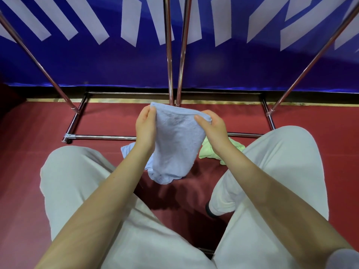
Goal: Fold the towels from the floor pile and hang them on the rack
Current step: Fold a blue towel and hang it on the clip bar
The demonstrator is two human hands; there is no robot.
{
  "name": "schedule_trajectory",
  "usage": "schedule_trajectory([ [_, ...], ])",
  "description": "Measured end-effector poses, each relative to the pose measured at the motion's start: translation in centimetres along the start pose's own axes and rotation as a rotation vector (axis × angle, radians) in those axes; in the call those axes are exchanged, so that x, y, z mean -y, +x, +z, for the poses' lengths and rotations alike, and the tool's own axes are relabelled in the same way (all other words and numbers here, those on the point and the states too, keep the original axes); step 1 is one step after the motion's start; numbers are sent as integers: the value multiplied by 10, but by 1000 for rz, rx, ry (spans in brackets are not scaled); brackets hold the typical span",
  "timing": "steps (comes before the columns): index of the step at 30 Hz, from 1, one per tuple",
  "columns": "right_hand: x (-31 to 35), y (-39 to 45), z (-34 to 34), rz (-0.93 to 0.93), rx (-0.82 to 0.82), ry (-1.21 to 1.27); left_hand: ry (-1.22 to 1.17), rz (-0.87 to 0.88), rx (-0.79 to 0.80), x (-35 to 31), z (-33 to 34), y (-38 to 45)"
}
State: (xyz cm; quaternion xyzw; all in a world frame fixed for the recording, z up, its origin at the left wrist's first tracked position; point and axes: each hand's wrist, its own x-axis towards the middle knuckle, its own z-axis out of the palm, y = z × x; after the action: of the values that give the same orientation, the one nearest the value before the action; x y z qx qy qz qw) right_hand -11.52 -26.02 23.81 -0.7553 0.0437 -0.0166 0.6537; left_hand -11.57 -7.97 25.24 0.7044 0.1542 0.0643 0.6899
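Red floor, chrome rack (101, 137), fluffy blue towel (175, 140) between hands.

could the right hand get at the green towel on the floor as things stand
Probably not at once: the right hand grips the blue towel, as does the left hand. The green towel lies just beneath the right wrist, nothing covering it.

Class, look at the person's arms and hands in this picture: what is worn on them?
Nothing shows on them. Both forearms are bare, with no sleeves in view. The left hand and right hand have no gloves, rings, watch or bracelet.
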Motion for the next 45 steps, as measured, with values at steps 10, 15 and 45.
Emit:
schedule_trajectory([
  [10, 25, -7, 10, -124, -149, 44, 51, 94, -116, 0, 11, 3],
  [15, 28, -1, 11, -56, -200, 128, 53, 85, -26, -9, 13, 7],
  [45, 10, -16, 56, 119, -221, -26, -159, -145, -102, 16, 39, -17],
])
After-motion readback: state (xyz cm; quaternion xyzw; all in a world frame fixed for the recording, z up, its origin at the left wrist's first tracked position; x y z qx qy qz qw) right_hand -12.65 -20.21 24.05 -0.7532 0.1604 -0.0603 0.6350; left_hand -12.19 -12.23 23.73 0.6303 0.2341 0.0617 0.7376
